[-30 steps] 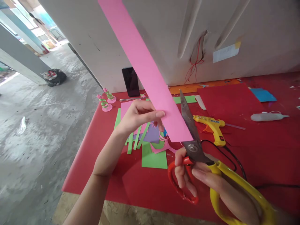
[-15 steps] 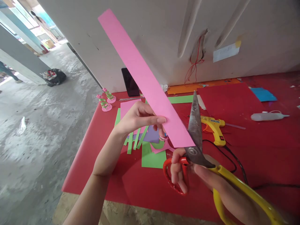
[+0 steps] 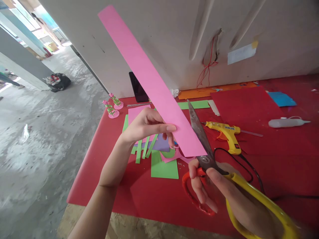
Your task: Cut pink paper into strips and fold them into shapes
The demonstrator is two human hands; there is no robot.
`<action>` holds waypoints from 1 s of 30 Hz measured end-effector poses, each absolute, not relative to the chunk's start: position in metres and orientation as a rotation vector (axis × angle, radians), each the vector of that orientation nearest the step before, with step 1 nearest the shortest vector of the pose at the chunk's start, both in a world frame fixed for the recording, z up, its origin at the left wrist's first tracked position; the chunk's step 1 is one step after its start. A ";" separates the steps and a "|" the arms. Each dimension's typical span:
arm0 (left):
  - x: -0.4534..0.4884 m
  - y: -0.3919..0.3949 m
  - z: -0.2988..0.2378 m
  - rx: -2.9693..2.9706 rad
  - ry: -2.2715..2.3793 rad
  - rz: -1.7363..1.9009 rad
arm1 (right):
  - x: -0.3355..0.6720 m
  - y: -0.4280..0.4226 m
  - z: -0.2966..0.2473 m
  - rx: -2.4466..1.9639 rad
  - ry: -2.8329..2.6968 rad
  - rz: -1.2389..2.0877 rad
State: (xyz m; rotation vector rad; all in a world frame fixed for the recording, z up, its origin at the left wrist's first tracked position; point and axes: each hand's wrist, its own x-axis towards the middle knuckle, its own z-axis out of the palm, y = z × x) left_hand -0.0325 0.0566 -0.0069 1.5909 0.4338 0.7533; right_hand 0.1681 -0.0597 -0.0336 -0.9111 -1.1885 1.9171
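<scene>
My left hand point(image 3: 147, 124) pinches a long pink paper strip point(image 3: 147, 76) near its lower end, so the strip slants up and to the left over the red table point(image 3: 99, 166). My right hand point(image 3: 221, 192) grips large scissors point(image 3: 206, 156) with one red and one yellow handle. The steel blades lie along the strip's right edge at its lower end. Under the hands lie green strips and sheets point(image 3: 163, 167), purple paper point(image 3: 161, 144) and pink scraps.
A yellow glue gun point(image 3: 228, 131) with a black cord lies right of the scissors. Red point(image 3: 243, 108), orange and blue point(image 3: 281, 98) sheets, a white glue bottle point(image 3: 286, 122), a dark phone point(image 3: 136, 88) against the wall and two small paper figures point(image 3: 113, 106) are further back. Concrete floor is on the left.
The scissors' blades swung from upright back to a slant along the strip's right edge. The strip's upper end shifted slightly left. My right hand dropped a little.
</scene>
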 end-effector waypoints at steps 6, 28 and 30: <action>-0.033 0.057 -0.008 1.599 0.445 0.760 | 0.172 -0.063 -0.037 -1.003 -1.275 1.841; -0.029 0.055 -0.003 1.628 0.514 0.623 | 0.165 -0.059 -0.034 -0.890 -1.137 1.929; -0.029 0.055 -0.003 1.621 0.539 0.623 | 0.165 -0.058 -0.033 -0.929 -1.117 1.922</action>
